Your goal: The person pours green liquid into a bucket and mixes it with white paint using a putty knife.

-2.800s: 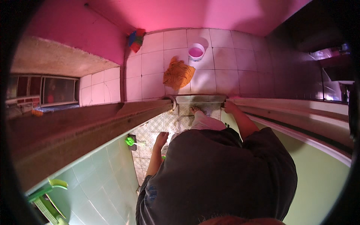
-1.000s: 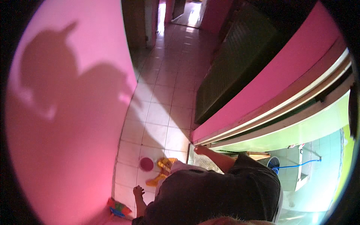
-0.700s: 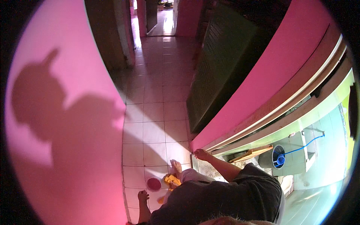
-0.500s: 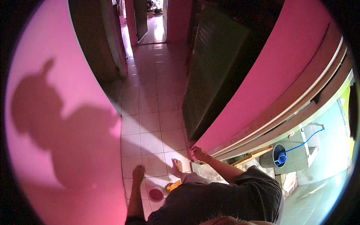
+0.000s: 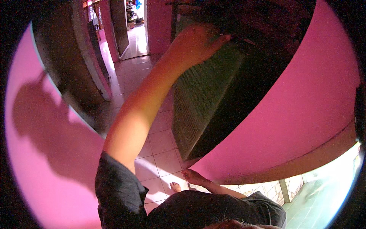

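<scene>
My left arm stretches forward and up across the view. At its end my left hand (image 5: pixel 202 42) is over the upper part of a tall dark cabinet-like thing (image 5: pixel 207 91) with a ribbed greenish side. One digit points right, beside a tiny bright spot; deep shadow hides the other fingers, so what they touch cannot be made out. Low at my right side hangs my right hand (image 5: pixel 194 176), near the foot of the pink wall (image 5: pixel 274 126). Its fingers are loosely bent and slightly apart, with nothing visible in them.
White floor tiles (image 5: pixel 160 143) run along a narrow passage to a bright doorway (image 5: pixel 135 34) at the far end. A dark door opening (image 5: pixel 65 53) is on the left, beside another pink wall (image 5: pixel 57 164). At lower right lies a brightly lit tiled area (image 5: pixel 316 206).
My left arm has risen from my side to the dark cabinet-like thing. The view has shifted; the red-mouthed bucket, orange cloth and grey tub with the blue hose are out of sight.
</scene>
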### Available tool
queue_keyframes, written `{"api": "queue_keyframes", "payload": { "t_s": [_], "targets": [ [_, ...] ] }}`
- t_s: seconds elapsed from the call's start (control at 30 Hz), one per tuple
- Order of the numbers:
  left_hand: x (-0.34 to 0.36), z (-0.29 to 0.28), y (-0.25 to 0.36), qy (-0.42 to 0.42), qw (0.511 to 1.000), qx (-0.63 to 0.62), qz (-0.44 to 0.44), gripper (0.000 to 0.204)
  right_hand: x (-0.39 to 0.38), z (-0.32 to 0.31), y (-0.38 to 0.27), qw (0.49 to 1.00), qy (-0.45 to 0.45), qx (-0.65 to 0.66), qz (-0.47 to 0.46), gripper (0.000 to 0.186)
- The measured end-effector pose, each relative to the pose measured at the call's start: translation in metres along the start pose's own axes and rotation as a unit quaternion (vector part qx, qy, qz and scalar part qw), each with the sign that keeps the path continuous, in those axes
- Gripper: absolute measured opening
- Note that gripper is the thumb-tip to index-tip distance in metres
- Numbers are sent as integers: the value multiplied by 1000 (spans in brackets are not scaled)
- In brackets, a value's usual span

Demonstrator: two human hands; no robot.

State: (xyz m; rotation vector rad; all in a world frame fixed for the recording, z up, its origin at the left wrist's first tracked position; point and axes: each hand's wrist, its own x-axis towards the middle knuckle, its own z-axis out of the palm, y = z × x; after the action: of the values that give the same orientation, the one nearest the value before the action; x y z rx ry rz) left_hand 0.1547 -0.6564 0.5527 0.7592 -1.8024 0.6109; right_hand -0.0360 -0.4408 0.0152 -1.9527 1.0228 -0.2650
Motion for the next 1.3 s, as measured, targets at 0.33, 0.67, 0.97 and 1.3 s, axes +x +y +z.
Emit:
{"api": "queue_keyframes", "payload": {
  "t_s": [0.33, 0.67, 0.97, 1.3],
  "targets": [
    [56, 79, -22, -301, 946, 110, -34, 44, 8, 0, 48, 998, 48, 15, 45, 33],
    [-89, -51, 23, 14, 988, 103, -115, 36, -25, 1, 57, 988, -39, -148, -6, 35],
    [-358, -134, 100, 19, 951, 3, -309, 40, -173, 25, -14, 996, 14, -5, 86, 29],
    [-700, -174, 323, -388, 354, -277, -804, 26, -310, 80, -32, 955, 145, 118, 229, 32]
  ]
}}
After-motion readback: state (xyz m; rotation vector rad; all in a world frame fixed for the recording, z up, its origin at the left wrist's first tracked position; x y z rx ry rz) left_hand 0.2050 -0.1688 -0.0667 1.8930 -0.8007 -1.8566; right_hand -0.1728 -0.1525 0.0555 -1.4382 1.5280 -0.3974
